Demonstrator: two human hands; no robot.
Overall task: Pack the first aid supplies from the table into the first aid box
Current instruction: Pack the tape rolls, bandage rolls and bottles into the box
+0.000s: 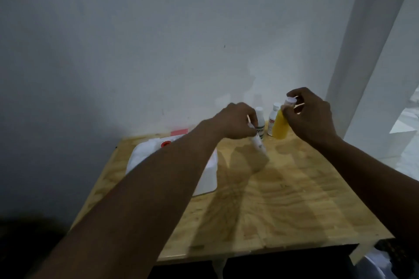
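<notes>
Left hand (pixel 238 122) pinches a slim white tube (pixel 258 144) that hangs tilted below its fingers; right hand (pixel 310 115) closes around the cap end of a yellow bottle (pixel 281 128), which looks lifted or tipped just left of the palm. Likely risks: both grips sit high and light, so the tube could slip out, and the yellow bottle could knock over the two white bottles (pixel 272 122) standing between the hands. Count: one tube, one yellow bottle, two white bottles, one white box (pixel 204 176) under the left forearm, contents mostly hidden.
</notes>
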